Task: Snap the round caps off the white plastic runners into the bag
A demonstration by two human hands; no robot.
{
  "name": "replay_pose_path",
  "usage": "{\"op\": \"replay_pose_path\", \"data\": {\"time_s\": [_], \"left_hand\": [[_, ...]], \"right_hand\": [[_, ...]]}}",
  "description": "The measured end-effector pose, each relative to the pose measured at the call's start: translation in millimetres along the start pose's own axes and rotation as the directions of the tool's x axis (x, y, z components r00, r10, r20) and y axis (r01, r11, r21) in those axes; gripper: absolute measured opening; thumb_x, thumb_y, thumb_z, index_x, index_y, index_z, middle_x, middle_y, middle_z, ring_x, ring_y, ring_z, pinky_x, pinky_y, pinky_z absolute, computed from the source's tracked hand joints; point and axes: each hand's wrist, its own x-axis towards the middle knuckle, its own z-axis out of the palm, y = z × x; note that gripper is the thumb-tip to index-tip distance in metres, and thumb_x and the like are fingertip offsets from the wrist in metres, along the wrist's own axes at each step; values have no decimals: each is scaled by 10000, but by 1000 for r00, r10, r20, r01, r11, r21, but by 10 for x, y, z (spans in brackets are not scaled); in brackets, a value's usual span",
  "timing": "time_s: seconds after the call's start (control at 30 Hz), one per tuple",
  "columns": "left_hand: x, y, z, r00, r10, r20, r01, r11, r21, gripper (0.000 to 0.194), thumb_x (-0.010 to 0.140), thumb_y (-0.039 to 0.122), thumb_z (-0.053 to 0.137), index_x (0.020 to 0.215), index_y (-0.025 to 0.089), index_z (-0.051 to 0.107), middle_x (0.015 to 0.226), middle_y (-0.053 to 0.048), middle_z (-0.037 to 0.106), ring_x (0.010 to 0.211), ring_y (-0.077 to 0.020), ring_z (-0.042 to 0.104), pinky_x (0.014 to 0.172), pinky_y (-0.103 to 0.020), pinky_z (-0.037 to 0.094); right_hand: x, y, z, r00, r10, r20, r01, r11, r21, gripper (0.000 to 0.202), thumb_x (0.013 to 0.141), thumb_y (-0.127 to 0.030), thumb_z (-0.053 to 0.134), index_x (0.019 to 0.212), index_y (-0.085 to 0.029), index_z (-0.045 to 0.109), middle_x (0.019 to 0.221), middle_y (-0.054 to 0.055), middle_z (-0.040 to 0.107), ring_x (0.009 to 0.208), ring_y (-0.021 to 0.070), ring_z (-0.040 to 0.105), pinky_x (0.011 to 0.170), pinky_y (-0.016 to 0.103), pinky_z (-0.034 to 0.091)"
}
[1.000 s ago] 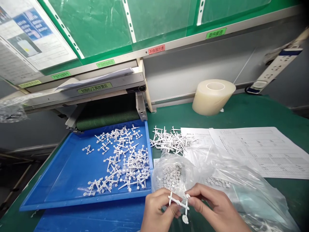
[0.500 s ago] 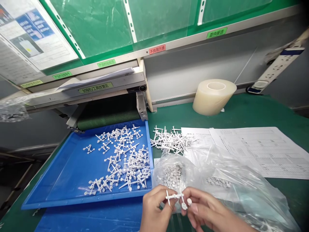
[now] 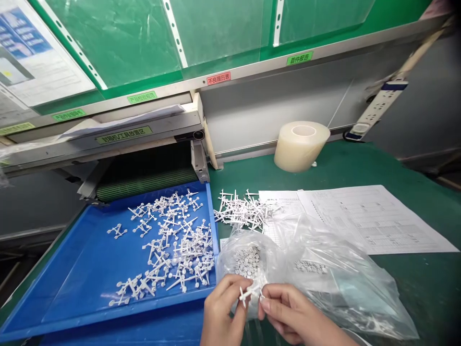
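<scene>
Green bench mat [image 3: 360,163], slightly napped. Blue plastic tray [image 3: 72,278], shallow rim, at left below the ribbed belt of a conveyor [image 3: 144,180]; white moulded sprues [image 3: 173,245] scattered over the tray's right half, thin cross-shaped runners with small round heads. A second pile of bare white runners [image 3: 241,214] lay on the mat just right of the tray's far corner, partly on printed paper forms [image 3: 360,216]. Clear crinkled plastic bag [image 3: 324,278] lay across the forms and the mat, glossy and creased, with small grey-white discs [image 3: 247,259] bunched inside near its left end; the bag sat directly behind the hands and its mouth crowded the fingers. Roll of translucent film [image 3: 300,146], a squat cylinder with a hollow core, stood at the rear by the grey wall. White power strip [image 3: 378,108] leaned at the far right. Green board with clear sleeves above.

Left hand [image 3: 219,312] at the bottom edge, thumb and forefinger closed on one white sprue [image 3: 248,292]. Right hand [image 3: 288,317] met it from the right, fingertips pinched on the sprue's other end. The sprue was held clear of the bench, just in front of the bag's mouth
</scene>
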Motion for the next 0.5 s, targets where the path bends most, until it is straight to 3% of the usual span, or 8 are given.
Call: {"op": "replay_pose_path", "data": {"time_s": [0.07,0.13,0.23,0.27,0.37,0.5], "left_hand": [[-1,-13,-27,975,220,4,-217,959,184,281,849,35,437,993,181,630,914,-80,652,837,-155,624,744,-225,505],[8,-22,-58,914,398,77,-400,855,331,269,869,36,431,1042,146,605,945,-109,647,860,-154,624,761,-213,510],[106,-10,-128,829,528,183,-550,711,439,259,876,51,456,1102,102,571,979,-145,643,919,-177,619,795,-228,511],[177,-5,-157,832,522,189,-544,701,461,258,881,53,444,1105,98,564,979,-147,644,923,-181,619,793,-237,513],[515,-35,-234,901,397,175,-424,724,544,238,899,81,391,1045,111,576,942,-131,650,854,-189,630,732,-267,529],[1072,-235,-246,950,249,188,-312,718,623,260,873,53,378,939,129,617,876,-114,644,750,-221,635,648,-334,537]], "right_hand": [[-7,-4,-13,999,51,8,-52,997,61,461,715,-628,567,706,-168,534,467,-106,348,354,26,140,348,194,75],[-22,-23,-20,997,80,3,-80,993,91,445,717,-613,564,689,-171,529,461,-109,338,354,23,113,348,192,63],[-39,-36,-41,997,70,-13,-69,995,66,462,703,-621,585,697,-160,555,448,-100,366,351,22,137,351,192,78],[-37,-26,-57,999,46,-29,-45,998,39,478,688,-629,602,704,-153,568,452,-89,393,353,22,168,355,194,90],[-12,39,-129,994,-46,-96,41,998,-53,522,665,-654,616,739,-138,587,482,-66,451,361,25,234,361,198,120],[16,126,-216,986,-96,-136,81,991,-108,556,688,-701,543,799,-157,565,491,-78,439,342,28,192,350,200,139]]}}
